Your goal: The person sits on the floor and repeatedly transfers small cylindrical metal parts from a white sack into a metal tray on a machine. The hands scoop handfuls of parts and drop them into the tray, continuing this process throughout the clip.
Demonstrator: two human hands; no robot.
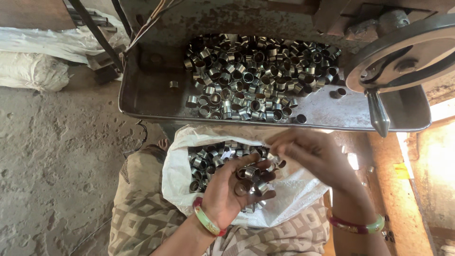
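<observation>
We cup a handful of short metal rings in our left hand, palm up and fingers curled around them, above the open white sack of rings on our lap. Our right hand, blurred, hovers at 2 o'clock from it with fingers loosely bent; we cannot tell whether it pinches anything. At 12 o'clock a steel tray holds a heap of rings, with a handwheel at 1 o'clock.

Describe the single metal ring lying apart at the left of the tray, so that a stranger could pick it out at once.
Start at the long steel tray under the machine, where a heap of short metal rings fills the middle. Look left of that heap across bare tray floor to one lone ring. Unlike the piled rings, it touches no other.
</observation>
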